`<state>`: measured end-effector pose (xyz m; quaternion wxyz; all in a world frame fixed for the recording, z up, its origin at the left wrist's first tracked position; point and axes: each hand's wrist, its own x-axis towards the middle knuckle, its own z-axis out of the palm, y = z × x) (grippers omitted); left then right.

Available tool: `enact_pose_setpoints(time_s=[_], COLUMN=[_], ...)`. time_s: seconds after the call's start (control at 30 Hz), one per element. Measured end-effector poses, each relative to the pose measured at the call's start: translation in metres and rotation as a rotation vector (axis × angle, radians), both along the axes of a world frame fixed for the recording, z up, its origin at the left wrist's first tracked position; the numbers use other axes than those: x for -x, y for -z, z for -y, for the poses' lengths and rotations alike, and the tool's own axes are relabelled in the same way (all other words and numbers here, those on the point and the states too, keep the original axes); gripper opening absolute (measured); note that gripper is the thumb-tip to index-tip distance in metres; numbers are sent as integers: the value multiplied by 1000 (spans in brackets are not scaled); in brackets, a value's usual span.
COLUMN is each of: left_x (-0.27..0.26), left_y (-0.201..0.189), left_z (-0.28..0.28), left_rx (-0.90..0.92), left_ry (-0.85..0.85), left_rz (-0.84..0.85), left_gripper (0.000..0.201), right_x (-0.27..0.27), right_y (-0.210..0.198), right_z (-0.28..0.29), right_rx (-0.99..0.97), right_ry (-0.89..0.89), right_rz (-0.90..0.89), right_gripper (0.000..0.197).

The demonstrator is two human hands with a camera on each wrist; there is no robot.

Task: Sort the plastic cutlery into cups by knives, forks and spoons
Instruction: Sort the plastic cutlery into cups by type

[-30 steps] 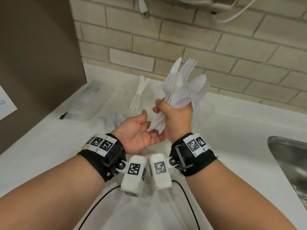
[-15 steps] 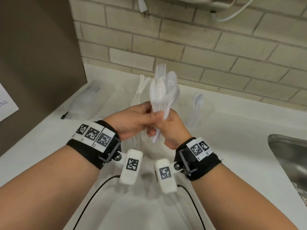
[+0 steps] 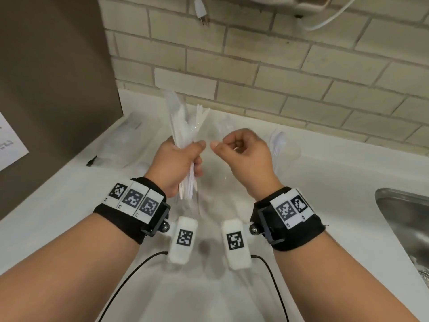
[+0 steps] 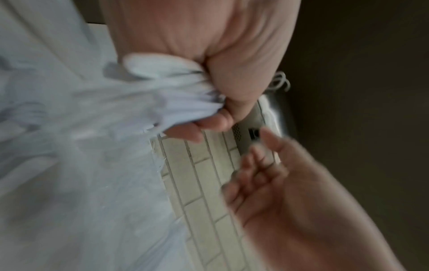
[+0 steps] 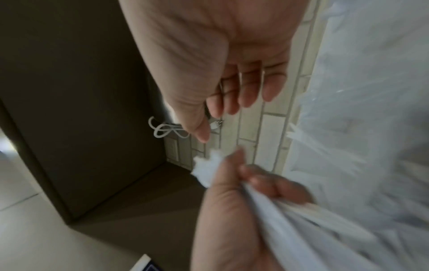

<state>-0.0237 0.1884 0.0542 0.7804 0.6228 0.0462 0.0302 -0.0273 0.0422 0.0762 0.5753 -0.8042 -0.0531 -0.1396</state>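
Gripping one bundle (image 3: 183,135) of white plastic cutlery, the left hand (image 3: 176,163) has its fingers (image 4: 216,119) wrapped tight round the handles, heads pointing up toward the brick wall (image 3: 278,66); the pieces blur together, so the number in it cannot be told. Left of that hand, one clear bag (image 3: 130,135) lies on the white counter (image 3: 58,205) below the dark panel (image 3: 53,66). Behind the bundle, a few white pieces (image 3: 202,115) stand in a clear cup whose outline is too faint to trace; whether they are knives or forks cannot be told. Just right of the left hand and apart from it, the right hand (image 3: 243,154) hangs above the counter with its fingers (image 5: 246,91) loosely curled and nothing in them. Right of that hand, one spoon (image 3: 278,140) and what seems one fork stand in a second clear cup. At the far right, one steel sink (image 3: 406,217) is let into the counter. Two wrist cameras (image 3: 183,238) hang under the wrists.
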Motion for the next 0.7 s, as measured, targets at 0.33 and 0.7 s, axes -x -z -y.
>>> enact_pose_setpoints(time_s=[0.33, 0.7], left_x=[10, 5], left_y=[5, 11], left_z=[13, 20], left_rx=[-184, -358], left_ry=[156, 58], left_rz=[93, 44], left_gripper=[26, 44], right_x=[-1, -2], right_y=[-7, -4], right_z=[-21, -20], right_rx=[0, 214], right_ry=[-79, 27], right_rz=[78, 108], right_gripper=[31, 28])
